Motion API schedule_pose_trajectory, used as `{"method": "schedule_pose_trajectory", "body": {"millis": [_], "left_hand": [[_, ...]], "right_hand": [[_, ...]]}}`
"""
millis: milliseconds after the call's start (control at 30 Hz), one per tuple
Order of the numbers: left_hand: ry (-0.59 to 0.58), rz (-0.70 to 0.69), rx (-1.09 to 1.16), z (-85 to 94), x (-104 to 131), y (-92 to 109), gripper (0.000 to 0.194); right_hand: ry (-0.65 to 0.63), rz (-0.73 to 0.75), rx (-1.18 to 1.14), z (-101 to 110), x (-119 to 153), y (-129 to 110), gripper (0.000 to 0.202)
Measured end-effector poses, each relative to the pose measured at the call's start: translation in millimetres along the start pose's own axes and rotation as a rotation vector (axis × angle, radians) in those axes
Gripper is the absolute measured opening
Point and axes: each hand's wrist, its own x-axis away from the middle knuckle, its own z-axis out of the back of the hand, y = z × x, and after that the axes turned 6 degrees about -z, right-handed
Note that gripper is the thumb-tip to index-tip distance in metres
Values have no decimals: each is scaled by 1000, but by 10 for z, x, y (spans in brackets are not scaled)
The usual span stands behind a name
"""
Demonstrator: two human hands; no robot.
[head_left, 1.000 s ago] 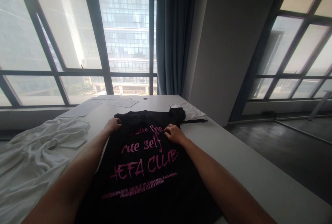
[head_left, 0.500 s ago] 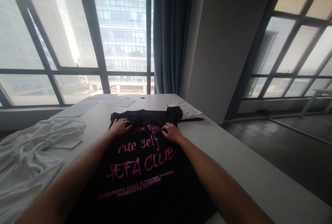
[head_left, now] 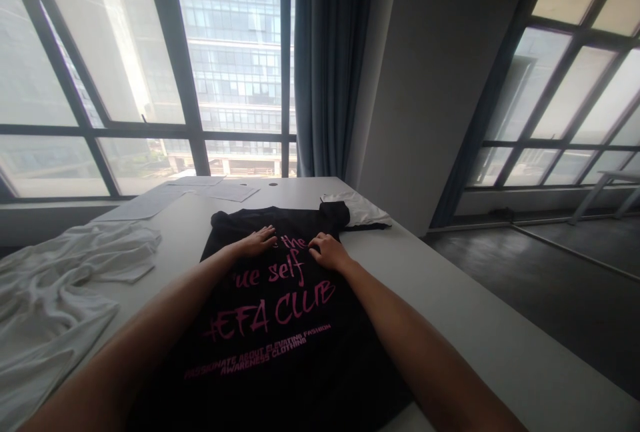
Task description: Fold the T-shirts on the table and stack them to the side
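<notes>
A black T-shirt [head_left: 280,359] with pink lettering lies spread on the white table, its near end running below the view. My left hand [head_left: 259,241] rests flat on its upper part, fingers stretched out and covering some letters. To the right, my right hand [head_left: 328,251] has its fingers curled against the shirt beside the top line of print, pinching the cloth. A bunched black piece of the shirt [head_left: 335,215] sits at the far right corner, by the sleeve.
Crumpled white fabric [head_left: 65,292] lies along the table's left side. Another white cloth [head_left: 367,211] is at the far right, partly under the black fabric. Paper sheets [head_left: 145,205] lie at the back left. The white table [head_left: 465,325] ends at a right edge above a dark floor.
My left hand has slid right across the shirt towards the middle, and its fingers have straightened. My right hand stays nearly in place. The view has shifted slightly.
</notes>
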Motion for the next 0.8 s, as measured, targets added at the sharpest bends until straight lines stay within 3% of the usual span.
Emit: {"method": "schedule_pose_trajectory", "body": {"millis": [100, 200, 333, 400, 467, 600, 667, 733, 800], "left_hand": [[132, 119, -23, 183, 24, -223, 63], [138, 319, -112, 301, 156, -547, 64], [81, 456, -148, 282, 374, -894, 70], [130, 453, -158, 254, 432, -966, 72], [186, 443, -171, 243, 451, -980, 71], [130, 470, -156, 274, 436, -897, 72], [195, 433, -179, 296, 432, -812, 71], [223, 365, -183, 308, 449, -704, 68], [160, 268, -162, 307, 497, -592, 66]], "right_hand": [[0, 3, 4, 7, 10, -15, 25], [6, 0, 6, 15, 19, -26, 25], [5, -4, -5, 14, 10, -14, 25], [6, -3, -5, 10, 6, -3, 25], [10, -1, -5, 4, 8, -1, 25], [17, -3, -43, -9, 6, -16, 22], [33, -53, -117, 10, -21, 7, 24], [96, -202, -205, 68, -80, 89, 32], [199, -427, -246, 159, -167, 241, 43]]}}
